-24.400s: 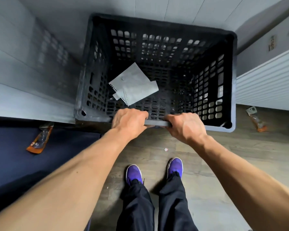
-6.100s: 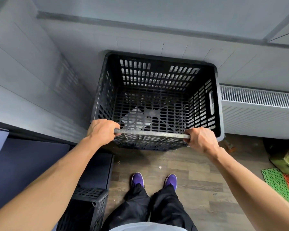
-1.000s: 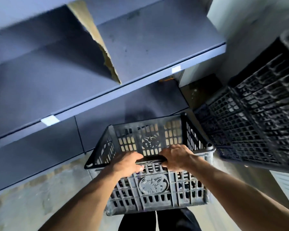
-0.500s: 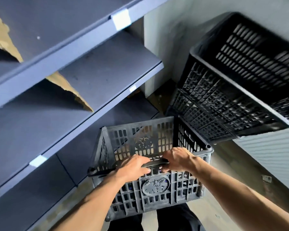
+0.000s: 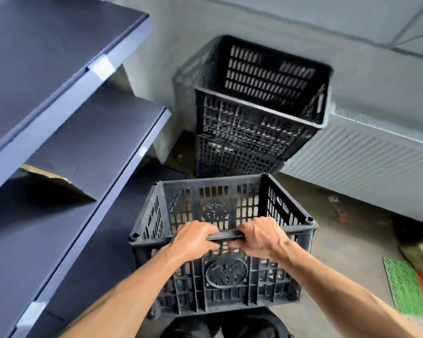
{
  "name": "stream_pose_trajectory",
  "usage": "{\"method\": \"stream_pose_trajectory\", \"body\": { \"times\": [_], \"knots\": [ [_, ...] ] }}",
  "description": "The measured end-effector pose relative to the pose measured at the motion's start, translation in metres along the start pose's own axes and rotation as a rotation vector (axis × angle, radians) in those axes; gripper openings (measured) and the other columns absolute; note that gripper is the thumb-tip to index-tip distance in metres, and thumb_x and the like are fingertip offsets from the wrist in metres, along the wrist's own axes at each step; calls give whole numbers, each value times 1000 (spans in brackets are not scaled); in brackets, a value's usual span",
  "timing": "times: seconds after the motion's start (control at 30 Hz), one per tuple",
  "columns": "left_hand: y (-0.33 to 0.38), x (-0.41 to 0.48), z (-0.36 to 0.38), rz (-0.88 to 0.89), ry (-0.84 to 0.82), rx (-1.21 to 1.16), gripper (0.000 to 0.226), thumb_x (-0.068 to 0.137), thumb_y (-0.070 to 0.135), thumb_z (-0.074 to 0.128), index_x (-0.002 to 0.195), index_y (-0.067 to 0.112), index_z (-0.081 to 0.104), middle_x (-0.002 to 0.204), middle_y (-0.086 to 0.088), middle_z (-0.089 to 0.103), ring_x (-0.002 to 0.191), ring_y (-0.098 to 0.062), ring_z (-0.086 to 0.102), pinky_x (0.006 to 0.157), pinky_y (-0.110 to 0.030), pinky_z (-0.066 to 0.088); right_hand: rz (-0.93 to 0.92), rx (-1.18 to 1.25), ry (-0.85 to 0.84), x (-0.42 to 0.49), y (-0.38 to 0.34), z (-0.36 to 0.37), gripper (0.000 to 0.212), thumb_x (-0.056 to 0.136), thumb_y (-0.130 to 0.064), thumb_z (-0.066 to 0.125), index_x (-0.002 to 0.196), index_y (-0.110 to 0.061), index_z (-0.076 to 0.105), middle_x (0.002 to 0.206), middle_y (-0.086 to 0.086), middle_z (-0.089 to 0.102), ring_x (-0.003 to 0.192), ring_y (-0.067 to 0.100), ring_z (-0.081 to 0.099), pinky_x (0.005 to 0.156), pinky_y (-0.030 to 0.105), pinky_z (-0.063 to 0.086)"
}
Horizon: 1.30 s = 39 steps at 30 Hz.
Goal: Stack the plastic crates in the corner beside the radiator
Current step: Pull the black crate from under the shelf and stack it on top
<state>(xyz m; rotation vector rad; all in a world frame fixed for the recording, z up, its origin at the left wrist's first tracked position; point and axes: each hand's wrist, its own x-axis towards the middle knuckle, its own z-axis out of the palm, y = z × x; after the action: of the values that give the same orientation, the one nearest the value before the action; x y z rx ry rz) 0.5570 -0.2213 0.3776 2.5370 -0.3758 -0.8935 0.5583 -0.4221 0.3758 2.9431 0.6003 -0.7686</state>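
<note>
I hold a dark grey slatted plastic crate [image 5: 230, 286] off the floor in front of me. My left hand [image 5: 195, 239] and my right hand [image 5: 260, 237] both grip its near top rim, side by side. Beyond it, two black crates stand stacked in the corner: the upper crate [image 5: 252, 120] sits on the lower crate [image 5: 232, 158]. The white radiator [image 5: 362, 167] runs along the wall just right of the stack.
Dark blue shelving [image 5: 59, 132] fills the left side, with a torn piece of cardboard [image 5: 56, 181] on a lower shelf. Green and orange mats [image 5: 405, 286] lie on the floor at the right. Grey walls meet behind the stack.
My view has swung right and levelled, so the corner stack now stands upright ahead of the crate I carry. Both hands keep their grip on the rim.
</note>
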Motion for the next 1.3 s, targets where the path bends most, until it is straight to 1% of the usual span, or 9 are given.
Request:
{"method": "stream_pose_trajectory", "body": {
  "times": [0.1,0.23,0.37,0.5,0.8,0.93,1.1,1.2,1.3],
  "knots": [
    [22,5,-15,83,-14,112,28,85,43,69,76,21,55,65,7,58,73,-20,56,65,-33,39,79,31,61,-26,9,-12,37,93,-53,49,89,-20,65,61,-10,52,55,17,54,53,27,40],
    [54,6,-42,192,4,215,29,83,46,69,74,22,55,59,9,51,69,-20,54,63,-33,42,146,39,152,-54,22,-36,45,90,-61,48,88,-19,65,73,-1,67,57,20,57,54,28,42],
    [85,0,-66,272,56,273,25,83,47,66,81,23,59,64,8,57,73,-19,57,72,-35,50,197,14,145,-80,37,-72,57,79,-75,52,88,-20,66,79,3,71,70,27,67,58,30,43],
    [110,-12,-86,314,123,284,27,81,50,65,84,24,60,72,7,64,78,-20,62,74,-36,52,209,-3,127,-102,46,-108,61,68,-78,63,87,-20,65,74,0,69,64,23,64,58,30,48],
    [146,-56,-143,387,266,324,23,82,48,67,80,27,59,68,9,66,69,-13,55,66,-31,43,266,-46,359,-145,38,-166,58,70,-74,66,87,-18,67,64,-3,62,57,18,58,54,27,41],
    [163,-69,-168,439,361,350,26,82,48,67,83,23,60,75,7,70,75,-17,62,71,-34,49,292,-73,457,-161,37,-194,56,72,-73,65,87,-19,67,61,-7,55,56,18,56,56,26,40],
    [185,-77,-195,509,536,412,29,82,47,68,86,20,60,67,7,59,70,-19,54,63,-33,41,300,-132,591,-176,41,-226,51,77,-70,64,90,-21,66,74,-2,69,62,20,59,63,29,48],
    [196,-78,-211,540,614,431,29,82,49,68,88,21,61,71,4,65,76,-23,61,68,-34,48,301,-169,666,-178,50,-242,51,78,-71,61,91,-22,66,74,-2,69,68,22,66,65,30,50],
    [207,-73,-227,555,668,450,26,84,45,68,86,20,60,58,6,55,66,-23,56,67,-33,49,281,-184,733,-175,64,-257,49,79,-69,60,92,-22,66,71,-4,69,65,20,66,65,30,53]
  ]
}}
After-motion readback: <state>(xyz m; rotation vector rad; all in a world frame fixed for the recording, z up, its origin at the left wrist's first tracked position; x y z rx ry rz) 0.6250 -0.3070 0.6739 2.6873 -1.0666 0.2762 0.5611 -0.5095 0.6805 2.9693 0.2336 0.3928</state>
